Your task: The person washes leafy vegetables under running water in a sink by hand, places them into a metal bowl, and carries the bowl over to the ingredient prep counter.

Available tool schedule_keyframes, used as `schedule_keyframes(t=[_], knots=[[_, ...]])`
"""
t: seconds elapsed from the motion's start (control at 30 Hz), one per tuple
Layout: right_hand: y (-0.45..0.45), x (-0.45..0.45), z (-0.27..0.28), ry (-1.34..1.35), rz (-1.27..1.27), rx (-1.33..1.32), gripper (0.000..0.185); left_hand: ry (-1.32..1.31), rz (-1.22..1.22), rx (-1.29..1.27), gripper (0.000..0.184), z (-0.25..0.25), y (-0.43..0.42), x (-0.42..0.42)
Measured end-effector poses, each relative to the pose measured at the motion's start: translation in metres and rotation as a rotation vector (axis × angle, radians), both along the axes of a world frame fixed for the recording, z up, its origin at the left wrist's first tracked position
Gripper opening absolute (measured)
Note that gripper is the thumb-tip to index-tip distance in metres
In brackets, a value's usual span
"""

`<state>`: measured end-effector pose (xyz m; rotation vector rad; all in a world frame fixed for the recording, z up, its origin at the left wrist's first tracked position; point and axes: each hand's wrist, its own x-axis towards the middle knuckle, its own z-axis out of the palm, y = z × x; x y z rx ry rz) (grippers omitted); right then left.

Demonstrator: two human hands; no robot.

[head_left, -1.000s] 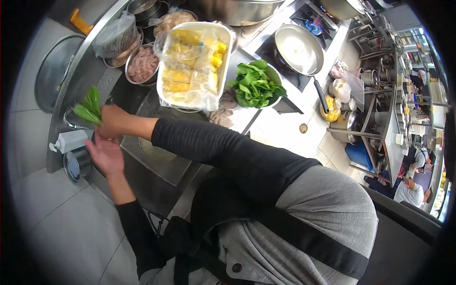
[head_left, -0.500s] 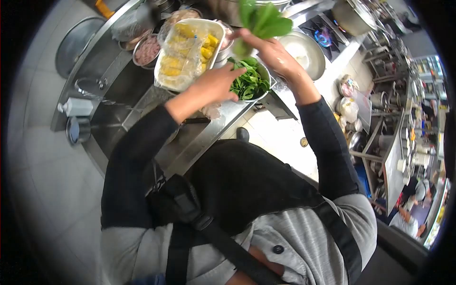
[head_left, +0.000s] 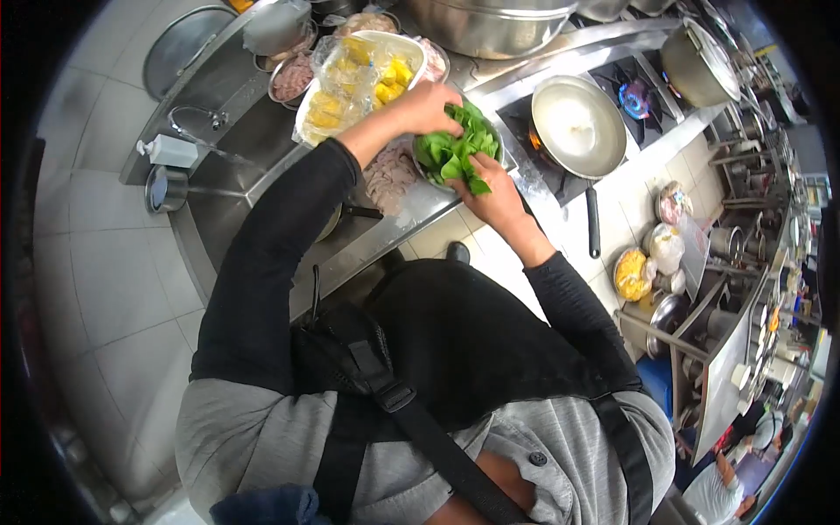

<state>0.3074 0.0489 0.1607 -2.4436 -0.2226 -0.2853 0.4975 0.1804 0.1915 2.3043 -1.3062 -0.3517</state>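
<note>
Green leaves (head_left: 451, 153) fill a round bowl at the counter's edge. My left hand (head_left: 424, 108) reaches over the bowl's back left side, its fingers curled down into the leaves. From the front right, my right hand (head_left: 496, 194) has its fingers pressed round leaves at the rim. Left of the bowl, a white tray (head_left: 308, 131) holds yellow pieces in clear plastic. A greyish cloth (head_left: 390, 178) lies on the counter between the tray and the bowl.
A pan (head_left: 577, 127) sits on the stove at right, its handle pointing toward me. Beyond it a burner flame (head_left: 634, 101) burns beside a large pot (head_left: 698, 66). Water runs from a tap (head_left: 199, 118) into the sink at left. People stand far off at lower right.
The hands went from the sink to the bowl. My right hand, which held a leafy bunch above the bowl, has come down into the leaves. My left hand has moved in onto them too.
</note>
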Motion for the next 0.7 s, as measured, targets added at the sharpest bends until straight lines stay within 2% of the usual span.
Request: schedule_keyframes(t=[0.07,0.13,0.17,0.2,0.27,0.3,0.4,0.43,0.47,0.5,0.53,0.57,0.6,0.67,0.7], knots=[[-0.003,-0.005,0.028,-0.005,-0.044,0.070,0.039,-0.155,-0.080,-0.155,0.041,0.004,0.017,-0.009],[-0.012,-0.005,0.043,-0.102,0.008,0.125,0.037,0.023,0.087,-0.216,0.043,0.016,0.041,-0.031],[-0.016,-0.003,0.042,-0.142,0.092,0.109,0.030,0.067,0.136,-0.268,0.041,0.024,0.053,-0.043],[-0.018,0.001,0.036,-0.073,0.124,0.068,0.029,0.110,0.178,-0.321,0.040,0.030,0.062,-0.054],[-0.020,0.008,0.010,0.065,0.188,-0.026,0.027,0.193,0.298,-0.416,0.026,0.042,0.081,-0.081],[-0.021,0.013,-0.006,0.121,0.198,-0.077,0.035,0.157,0.362,-0.439,0.021,0.042,0.091,-0.093],[-0.017,0.003,0.030,-0.125,0.150,0.024,0.043,0.118,0.574,-0.523,0.012,0.029,0.133,-0.107],[-0.019,-0.004,0.052,-0.132,0.126,0.081,0.049,0.123,0.645,-0.551,0.010,0.020,0.152,-0.112],[-0.021,-0.014,0.063,-0.048,0.039,0.169,0.046,0.080,0.740,-0.647,0.009,0.005,0.171,-0.108],[-0.026,-0.022,0.065,0.026,-0.063,0.228,0.038,0.183,0.924,-0.651,0.009,-0.002,0.192,-0.101],[-0.035,-0.029,0.046,0.114,-0.135,0.429,0.024,0.274,1.114,-0.678,0.013,-0.007,0.213,-0.091],[-0.042,-0.034,0.014,0.178,-0.197,0.747,0.015,0.353,1.213,-0.761,0.017,-0.019,0.241,-0.077],[-0.045,-0.041,-0.001,0.329,-0.277,0.939,0.014,0.439,1.309,-0.836,0.022,-0.030,0.260,-0.068],[-0.034,-0.045,-0.006,0.620,-0.447,1.332,0.012,0.771,1.346,-0.910,0.025,-0.029,0.258,-0.062],[-0.022,-0.046,-0.010,0.683,-0.518,1.423,0.015,0.947,1.355,-0.938,0.027,-0.031,0.253,-0.058]])
